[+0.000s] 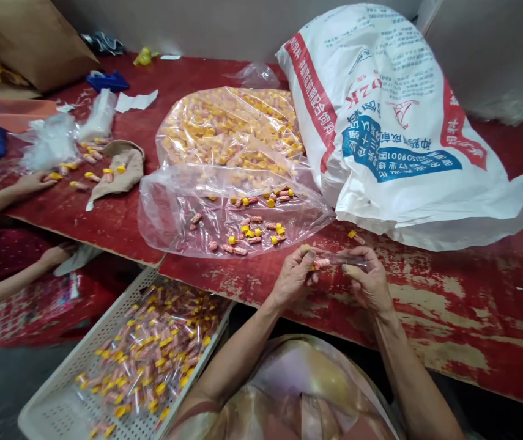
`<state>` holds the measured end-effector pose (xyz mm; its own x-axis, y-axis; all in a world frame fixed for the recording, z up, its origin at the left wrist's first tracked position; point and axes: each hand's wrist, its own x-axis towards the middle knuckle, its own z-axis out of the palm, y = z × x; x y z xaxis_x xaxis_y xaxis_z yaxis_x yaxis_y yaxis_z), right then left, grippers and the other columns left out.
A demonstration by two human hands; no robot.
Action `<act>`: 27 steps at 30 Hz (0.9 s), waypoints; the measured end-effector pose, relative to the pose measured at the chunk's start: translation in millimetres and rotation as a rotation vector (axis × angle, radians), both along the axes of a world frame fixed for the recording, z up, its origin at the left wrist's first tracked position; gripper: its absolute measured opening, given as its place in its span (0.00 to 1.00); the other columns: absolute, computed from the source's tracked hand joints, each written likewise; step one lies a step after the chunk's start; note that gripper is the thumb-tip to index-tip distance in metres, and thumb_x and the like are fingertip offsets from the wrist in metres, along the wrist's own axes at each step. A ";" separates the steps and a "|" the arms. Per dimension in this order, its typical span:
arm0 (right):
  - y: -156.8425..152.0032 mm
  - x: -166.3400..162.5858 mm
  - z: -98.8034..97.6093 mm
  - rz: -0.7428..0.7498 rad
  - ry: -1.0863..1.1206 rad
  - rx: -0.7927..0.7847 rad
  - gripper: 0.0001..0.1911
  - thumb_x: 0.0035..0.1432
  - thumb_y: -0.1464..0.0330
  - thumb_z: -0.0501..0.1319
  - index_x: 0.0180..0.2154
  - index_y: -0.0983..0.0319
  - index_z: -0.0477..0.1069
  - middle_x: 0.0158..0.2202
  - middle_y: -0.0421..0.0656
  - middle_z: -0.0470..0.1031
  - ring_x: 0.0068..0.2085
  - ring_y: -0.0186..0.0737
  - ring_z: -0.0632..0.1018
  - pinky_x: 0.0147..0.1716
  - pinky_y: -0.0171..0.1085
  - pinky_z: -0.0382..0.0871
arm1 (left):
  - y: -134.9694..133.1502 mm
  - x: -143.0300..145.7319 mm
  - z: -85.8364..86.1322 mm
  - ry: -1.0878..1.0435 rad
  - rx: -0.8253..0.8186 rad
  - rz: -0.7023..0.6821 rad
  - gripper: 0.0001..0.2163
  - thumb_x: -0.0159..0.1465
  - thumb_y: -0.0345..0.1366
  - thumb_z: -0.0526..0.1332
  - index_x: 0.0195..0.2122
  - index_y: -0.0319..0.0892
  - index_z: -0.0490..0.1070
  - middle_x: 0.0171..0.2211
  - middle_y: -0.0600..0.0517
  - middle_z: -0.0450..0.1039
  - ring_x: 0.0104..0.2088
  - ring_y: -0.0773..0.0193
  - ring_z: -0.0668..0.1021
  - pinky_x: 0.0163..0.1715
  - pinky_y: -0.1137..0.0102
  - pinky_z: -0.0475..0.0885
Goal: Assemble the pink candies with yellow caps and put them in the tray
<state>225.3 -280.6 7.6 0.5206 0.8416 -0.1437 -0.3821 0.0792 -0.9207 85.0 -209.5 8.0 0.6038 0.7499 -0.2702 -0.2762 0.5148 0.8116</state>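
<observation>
My left hand [292,275] pinches a small pink-and-white patterned tube [321,263] with a yellow end, partly covered by the fingers. Against it sits a clear plastic sleeve [349,260], its other end gripped by my right hand [371,280]. Whether the tube is inside the sleeve's mouth or just touching it, I cannot tell. Just beyond my hands, one loose yellow-capped tube [356,237] lies on the red table [426,305]. Farther left, a clear plastic bag [174,201] lies with its mouth towards me, holding many such tubes.
A large white printed sack [408,98] stands at the back right. Below the table edge, a white perforated crate [54,394] holds sleeved tubes. At left, another person's hand [36,183] is near loose tubes, a brown cloth [126,160] and a blue tape dispenser [107,80].
</observation>
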 end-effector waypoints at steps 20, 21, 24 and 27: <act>0.6 6.1 -22.4 0.054 0.005 -0.068 0.18 0.43 0.66 0.70 0.38 0.60 0.70 0.35 0.41 0.74 0.33 0.34 0.75 0.31 0.33 0.71 | 32.8 -32.3 4.9 0.044 0.073 0.161 0.13 0.52 0.43 0.69 0.32 0.38 0.74 0.28 0.52 0.75 0.23 0.73 0.70 0.25 0.77 0.65; 0.4 4.0 -22.5 0.088 -0.049 -0.072 0.18 0.44 0.66 0.70 0.39 0.59 0.70 0.37 0.41 0.74 0.34 0.35 0.75 0.34 0.34 0.72 | 23.1 -28.2 1.9 0.063 0.083 0.114 0.13 0.54 0.43 0.68 0.34 0.38 0.75 0.29 0.51 0.75 0.24 0.73 0.70 0.26 0.76 0.65; -1.9 -1.6 -21.8 0.226 -0.242 -0.091 0.17 0.49 0.64 0.68 0.41 0.59 0.70 0.43 0.42 0.74 0.41 0.37 0.75 0.44 0.35 0.70 | 5.0 -18.5 -3.7 0.145 0.177 0.032 0.14 0.58 0.43 0.64 0.40 0.39 0.75 0.36 0.49 0.76 0.28 0.70 0.73 0.31 0.74 0.68; -4.6 -7.4 -18.8 0.298 -0.377 -0.115 0.16 0.52 0.62 0.66 0.42 0.60 0.70 0.46 0.43 0.72 0.44 0.39 0.75 0.46 0.37 0.69 | -2.8 -13.6 -3.8 0.240 0.331 0.037 0.14 0.62 0.42 0.59 0.45 0.40 0.74 0.43 0.47 0.75 0.42 0.62 0.75 0.46 0.68 0.69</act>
<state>218.0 -285.2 -11.2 0.2937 0.9514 -0.0926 -0.0116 -0.0933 -0.9956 71.4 -212.3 4.2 0.5237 0.8401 -0.1411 -0.0720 0.2087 0.9753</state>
